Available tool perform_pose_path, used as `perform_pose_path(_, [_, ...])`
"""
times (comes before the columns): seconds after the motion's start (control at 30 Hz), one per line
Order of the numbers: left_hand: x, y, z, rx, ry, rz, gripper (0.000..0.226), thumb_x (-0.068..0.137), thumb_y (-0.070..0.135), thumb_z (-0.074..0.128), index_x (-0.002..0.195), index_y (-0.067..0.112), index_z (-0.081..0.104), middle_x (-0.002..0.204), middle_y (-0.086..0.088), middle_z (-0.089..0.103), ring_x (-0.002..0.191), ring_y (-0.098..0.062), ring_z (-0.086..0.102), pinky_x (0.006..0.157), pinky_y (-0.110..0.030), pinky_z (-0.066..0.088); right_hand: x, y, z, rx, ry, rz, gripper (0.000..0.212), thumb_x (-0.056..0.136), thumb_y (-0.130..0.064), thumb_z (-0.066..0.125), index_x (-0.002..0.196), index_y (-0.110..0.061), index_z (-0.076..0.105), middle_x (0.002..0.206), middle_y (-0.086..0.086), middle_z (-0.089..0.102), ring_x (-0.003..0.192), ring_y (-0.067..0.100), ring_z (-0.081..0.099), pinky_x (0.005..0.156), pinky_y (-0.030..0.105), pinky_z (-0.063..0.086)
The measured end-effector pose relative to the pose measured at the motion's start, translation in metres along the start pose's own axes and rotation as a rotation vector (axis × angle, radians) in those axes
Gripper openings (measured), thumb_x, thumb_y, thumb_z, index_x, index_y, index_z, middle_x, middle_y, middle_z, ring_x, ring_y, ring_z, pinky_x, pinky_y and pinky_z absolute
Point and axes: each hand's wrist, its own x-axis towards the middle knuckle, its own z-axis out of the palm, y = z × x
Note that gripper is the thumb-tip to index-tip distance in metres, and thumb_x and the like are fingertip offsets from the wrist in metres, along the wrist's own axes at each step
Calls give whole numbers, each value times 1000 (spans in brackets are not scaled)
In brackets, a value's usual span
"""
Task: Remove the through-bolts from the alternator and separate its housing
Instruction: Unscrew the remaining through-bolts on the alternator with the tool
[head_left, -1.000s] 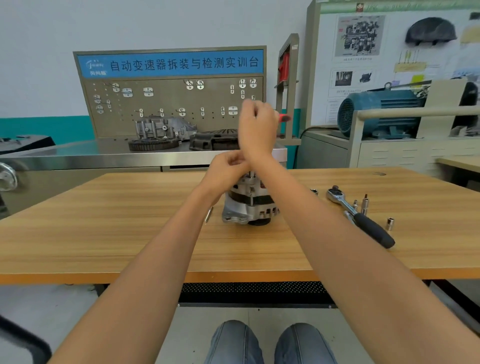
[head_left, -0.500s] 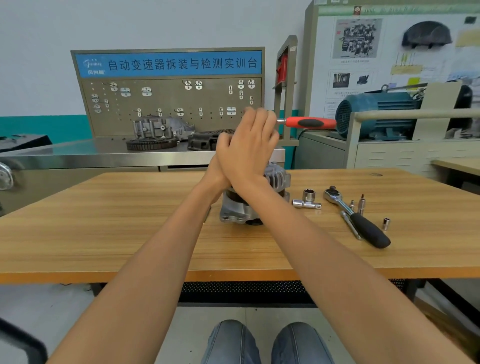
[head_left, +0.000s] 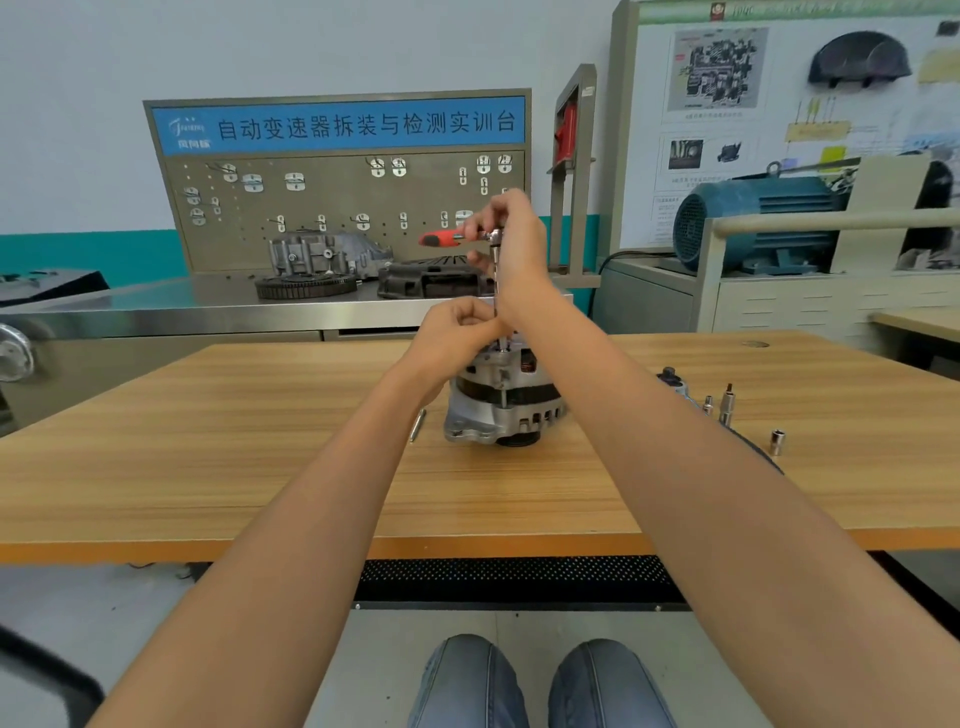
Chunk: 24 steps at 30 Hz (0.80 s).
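We see the alternator (head_left: 501, 402) standing upright near the middle of the wooden bench (head_left: 208, 467), its ribbed silver housing resting on the board. Our right hand (head_left: 511, 244) is raised above it, its grip closed around the head of a ratchet (head_left: 457, 238) whose red handle points to the left. From the ratchet head a thin extension bar (head_left: 494, 280) runs straight down to the top of the alternator. Our left hand (head_left: 457, 332) sits lower, just above the housing, its fingers curled and pinching the lower part of the extension bar. Whether the bar's tip is seated on a bolt we cannot tell, since the hands hide most of it.

A loose through-bolt (head_left: 417, 425) lies on the bench just left of the alternator. To the right, partly behind our right forearm, lie a second ratchet head (head_left: 671, 375), two small upright bits (head_left: 726, 402) and a short socket (head_left: 777, 441).

Behind the bench stand a steel counter with gearbox parts (head_left: 322, 257), a pegboard with a blue sign (head_left: 337, 124), and a blue electric motor (head_left: 753, 223) at the right.
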Motion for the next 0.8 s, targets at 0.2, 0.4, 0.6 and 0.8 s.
perform_pose_path(0.2, [-2,5,3,63,65,63,26,95,-4,48,79,17,51,74,2,52,62,-1,48,49,-8,39,-22,38,-1,-1292,351,-602,30,78,-22,48,106,-14,54,110,2,51,110,19,43,88,31,33])
perform_pose_path(0.4, [-4,4,2,6,64,78,27,96,-4,45,77,15,48,72,0,50,60,-1,49,53,-13,40,-25,38,1,-1138,350,-633,35,77,-23,52,110,-10,57,113,6,52,119,22,40,90,30,33])
perform_pose_path(0.6, [-5,-2,-2,-1,-14,29,20,87,3,62,83,21,67,66,15,70,65,6,64,58,-9,47,-9,8,-5,-281,153,-224,25,91,-10,46,66,-13,46,75,-3,47,81,15,45,69,28,34])
perform_pose_path(0.8, [-2,1,-5,43,-75,-22,8,86,12,67,85,20,68,70,14,70,68,5,64,62,-10,47,0,-3,-7,28,34,32,34,92,-10,36,59,-13,39,59,0,53,64,10,56,60,24,42])
